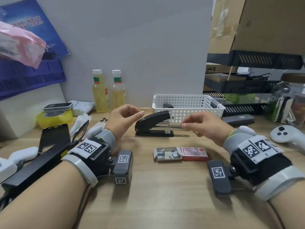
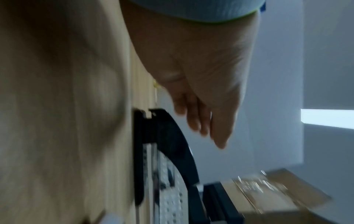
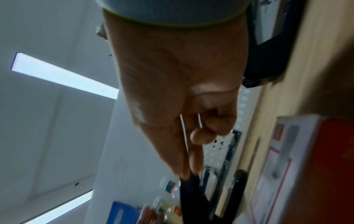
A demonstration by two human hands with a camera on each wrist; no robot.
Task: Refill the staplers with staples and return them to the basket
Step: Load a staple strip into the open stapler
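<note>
Wooden table (image 1: 165, 187): stapler (image 1: 153, 124) lies left-right, lid up — my right hand (image 1: 200, 124) pinches staples beside its rail, left hand (image 1: 123, 119) loose, empty.

One black plastic stapler (image 1: 154, 125) with lid raised on wooden table. One more dark stapler (image 1: 168, 105) inside one white perforated plastic basket (image 1: 188, 103). Two clear bottles of yellow liquid (image 1: 100, 91). One red cardboard staple box (image 1: 194, 153), one open tray of loose staples (image 1: 167, 154). Two hands.
</note>
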